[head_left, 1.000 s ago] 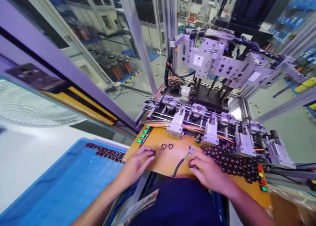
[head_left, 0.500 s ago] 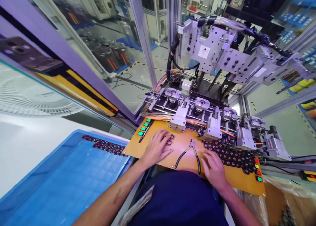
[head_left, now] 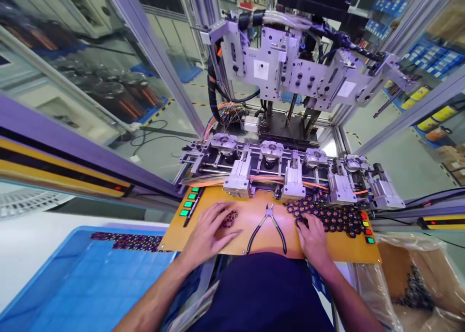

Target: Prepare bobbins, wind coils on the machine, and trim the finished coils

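My left hand (head_left: pixel 206 233) rests on the orange board (head_left: pixel 218 245), fingers and thumb spread. Beside its fingertips lie a few small wound stators (head_left: pixel 230 218), dark rings with copper colour in them. The fingers of my right hand (head_left: pixel 313 236) are curled on a single dark stator (head_left: pixel 301 220) at the near left edge of a cluster of several stators (head_left: pixel 332 219). Between my hands lie side cutters (head_left: pixel 269 213) with dark handles spread apart, jaws pointing away from me.
Behind the board stands a machine with a row of metal clamps (head_left: pixel 238 179) and a raised plate assembly (head_left: pixel 261 68). Green buttons (head_left: pixel 188 204) and a dark pen-like stick (head_left: pixel 192 208) are at left. A blue tray (head_left: pixel 90 279) holds rows of stators; a plastic-lined box (head_left: pixel 436 269) stands right.
The view has swung right. My right hand has moved from the bare board beside the cluster onto a stator at its edge. My left hand stays beside the few stators, fingers spread.
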{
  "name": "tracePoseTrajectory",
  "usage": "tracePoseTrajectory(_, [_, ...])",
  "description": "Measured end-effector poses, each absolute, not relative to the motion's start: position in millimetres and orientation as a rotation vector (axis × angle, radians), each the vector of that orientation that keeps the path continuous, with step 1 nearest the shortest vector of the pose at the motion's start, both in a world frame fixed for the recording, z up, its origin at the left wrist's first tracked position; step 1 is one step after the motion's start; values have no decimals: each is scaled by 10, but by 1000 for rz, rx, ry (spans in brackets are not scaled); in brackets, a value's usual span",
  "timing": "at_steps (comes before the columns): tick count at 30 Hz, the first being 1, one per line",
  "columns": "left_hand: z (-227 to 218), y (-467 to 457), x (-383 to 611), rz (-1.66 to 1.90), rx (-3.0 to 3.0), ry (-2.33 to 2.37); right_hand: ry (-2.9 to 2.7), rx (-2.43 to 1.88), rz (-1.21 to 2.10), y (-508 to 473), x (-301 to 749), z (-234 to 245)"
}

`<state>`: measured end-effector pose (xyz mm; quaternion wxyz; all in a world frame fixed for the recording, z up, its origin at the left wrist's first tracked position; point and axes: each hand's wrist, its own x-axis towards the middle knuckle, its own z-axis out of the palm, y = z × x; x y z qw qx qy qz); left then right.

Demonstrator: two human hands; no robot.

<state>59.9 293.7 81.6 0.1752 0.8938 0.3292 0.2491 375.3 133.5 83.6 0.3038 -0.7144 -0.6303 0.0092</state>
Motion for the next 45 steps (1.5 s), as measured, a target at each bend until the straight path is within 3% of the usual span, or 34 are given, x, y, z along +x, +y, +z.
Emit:
tracePoseTrajectory(4, [1329,2765,678,821,2293,966,-1673,-1731,137,1456,3561,1255])
tracePoseTrajectory(8, [1973,2651,1010,623,1951,668,-1624,-1353,338,1674,3195,1867])
tracePoseTrajectory(11, [2243,2600,1176,713,1763,596,-1539,-1088,479,1832,2989,2136])
tracePoseTrajectory(19, [2284,2568,1132,1166,1982,636,-1489,-1081,842,2045,2932,2198])
tracePoseTrajectory(25, [2269,2612,1166,1259,1976,622,-1483,-1088,911,2118,2876,2177])
tracePoseTrajectory(31, [1799,2681,874,1394,2077,905,-1641,-1089,978,2447,3030,2365])
tracePoseTrajectory(35, [1106,2756,608,1345,1865,1358,-1958,-1168,644,3122,3202,2561])
tracePoseTrajectory(39, [590,2778,573,1303,1754,1487,-2060,-1170,446,4028,3165,2536])
tracePoseTrajectory(45, [377,2759,605,1259,1706,1497,-2305,-1140,315,4816,2961,2235])
